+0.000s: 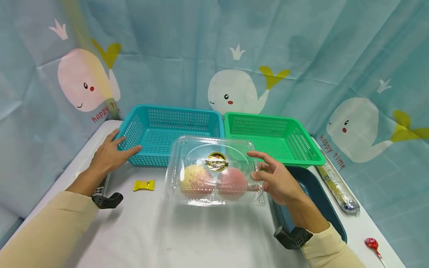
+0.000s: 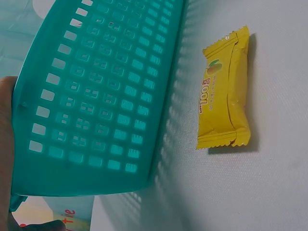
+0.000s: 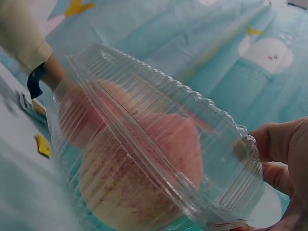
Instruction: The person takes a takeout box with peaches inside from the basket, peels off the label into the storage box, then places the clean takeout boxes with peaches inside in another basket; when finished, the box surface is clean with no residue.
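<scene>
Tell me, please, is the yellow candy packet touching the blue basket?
Apart. The left wrist view shows bare white table between the yellow candy packet and the blue basket; the head view agrees.

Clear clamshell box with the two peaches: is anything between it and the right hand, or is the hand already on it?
Nothing visible stands between them. The right hand already touches the right end of the clear clamshell box, fingers against its rim. The yellow candy lies on the table to the box's left, apart from it.
</scene>
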Available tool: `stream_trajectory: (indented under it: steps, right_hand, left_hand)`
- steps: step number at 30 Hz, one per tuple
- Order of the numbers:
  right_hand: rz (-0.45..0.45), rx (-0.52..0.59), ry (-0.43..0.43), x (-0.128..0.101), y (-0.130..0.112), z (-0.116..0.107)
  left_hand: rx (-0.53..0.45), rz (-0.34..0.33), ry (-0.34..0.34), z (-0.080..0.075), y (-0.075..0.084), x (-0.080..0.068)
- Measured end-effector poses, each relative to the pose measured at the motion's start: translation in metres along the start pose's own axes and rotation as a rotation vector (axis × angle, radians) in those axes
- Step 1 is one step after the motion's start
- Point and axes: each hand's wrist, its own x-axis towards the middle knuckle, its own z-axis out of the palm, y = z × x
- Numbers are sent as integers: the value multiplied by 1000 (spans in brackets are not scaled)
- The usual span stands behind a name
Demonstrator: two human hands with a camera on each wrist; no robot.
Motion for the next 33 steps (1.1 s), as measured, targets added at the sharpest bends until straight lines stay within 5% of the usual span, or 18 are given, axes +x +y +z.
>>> stream_trajectory:
  steps: [16, 33]
  right_hand:
    - [97, 29, 3, -19, 45, -4]
    - [196, 26, 23, -22, 62, -7]
  left_hand:
    - [-10, 9, -5, 2, -3, 3]
    - [3, 13, -11, 0, -4, 3]
